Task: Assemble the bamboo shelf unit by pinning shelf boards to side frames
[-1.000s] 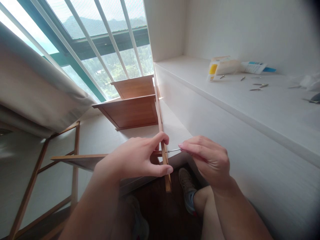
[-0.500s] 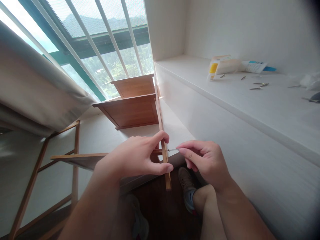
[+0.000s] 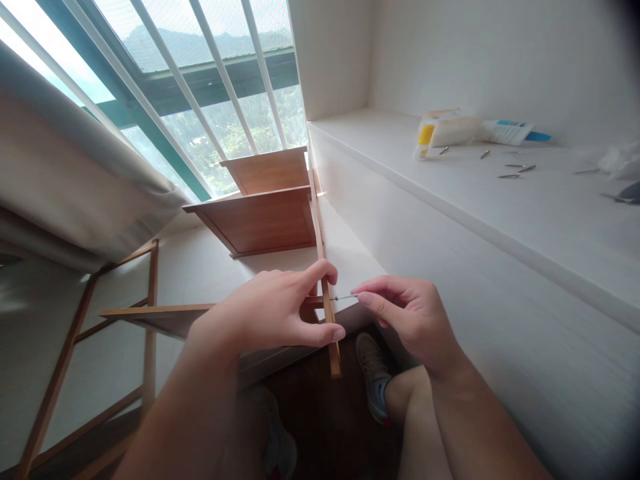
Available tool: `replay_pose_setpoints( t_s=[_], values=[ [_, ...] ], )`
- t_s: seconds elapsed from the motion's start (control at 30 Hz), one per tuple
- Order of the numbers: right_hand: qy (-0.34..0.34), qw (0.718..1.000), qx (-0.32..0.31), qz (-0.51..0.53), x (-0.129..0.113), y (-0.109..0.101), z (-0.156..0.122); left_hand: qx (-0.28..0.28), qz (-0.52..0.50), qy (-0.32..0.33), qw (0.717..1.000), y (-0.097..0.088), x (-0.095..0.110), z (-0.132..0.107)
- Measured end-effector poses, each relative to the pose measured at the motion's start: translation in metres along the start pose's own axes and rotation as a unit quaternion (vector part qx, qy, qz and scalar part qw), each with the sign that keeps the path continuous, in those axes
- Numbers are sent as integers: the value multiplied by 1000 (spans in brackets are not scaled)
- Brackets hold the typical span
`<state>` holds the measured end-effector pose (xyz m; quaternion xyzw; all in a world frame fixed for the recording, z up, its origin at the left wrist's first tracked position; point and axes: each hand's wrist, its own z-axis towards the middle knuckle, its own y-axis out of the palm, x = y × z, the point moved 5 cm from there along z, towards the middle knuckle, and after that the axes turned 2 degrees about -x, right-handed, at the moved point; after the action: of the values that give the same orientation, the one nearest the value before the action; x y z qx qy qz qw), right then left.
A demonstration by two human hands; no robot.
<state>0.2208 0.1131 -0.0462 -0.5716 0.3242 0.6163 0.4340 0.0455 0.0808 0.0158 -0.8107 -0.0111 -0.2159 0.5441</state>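
Observation:
My left hand (image 3: 273, 310) is wrapped round a narrow wooden post (image 3: 329, 313) of a shelf frame, thumb on the near side and fingers curled over the far side. Between my right thumb and fingertips (image 3: 407, 313) is a thin metal rod (image 3: 349, 297) that looks like a hex key. Its tip meets a small dark screw head at the post's right side, where a wooden shelf board (image 3: 160, 311) joins from the left. My left hand and forearm hide part of this board.
Two brown wooden panels (image 3: 260, 223) rise beyond my hands. Another wooden frame (image 3: 150, 313) stands left, below a curtain (image 3: 75, 173). On the white ledge (image 3: 450, 200) at right lie several metal screws (image 3: 510, 176), a yellow-capped tube (image 3: 425, 137) and a blue-capped tube (image 3: 507, 131). My shoes are below.
My right fingers have shifted slightly up round the thin rod, its tip staying at the post. My left hand keeps the same hold.

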Motion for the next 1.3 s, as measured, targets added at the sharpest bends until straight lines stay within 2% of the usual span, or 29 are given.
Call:
replay_pose_setpoints(
  t_s=[0.23,0.6,0.83,1.0,1.2,1.3],
  values=[
    [17,999,-21,26,4,-2,3,-1,-2,1,1000,0,0,0],
    [5,999,-45,-8,5,-6,5,-4,-6,-3,1000,-2,1,-1],
    [-21,1000,-8,-17,4,-8,5,-6,-6,-3,1000,-1,1,-1],
    [-39,999,33,-1,9,-17,6,-7,-5,-1,1000,0,1,-1],
    [-64,997,2,-42,5,-12,6,-7,0,-10,1000,-1,1,0],
    [-70,996,7,-51,4,-9,6,-4,1,-8,1000,-1,2,0]
  ],
)
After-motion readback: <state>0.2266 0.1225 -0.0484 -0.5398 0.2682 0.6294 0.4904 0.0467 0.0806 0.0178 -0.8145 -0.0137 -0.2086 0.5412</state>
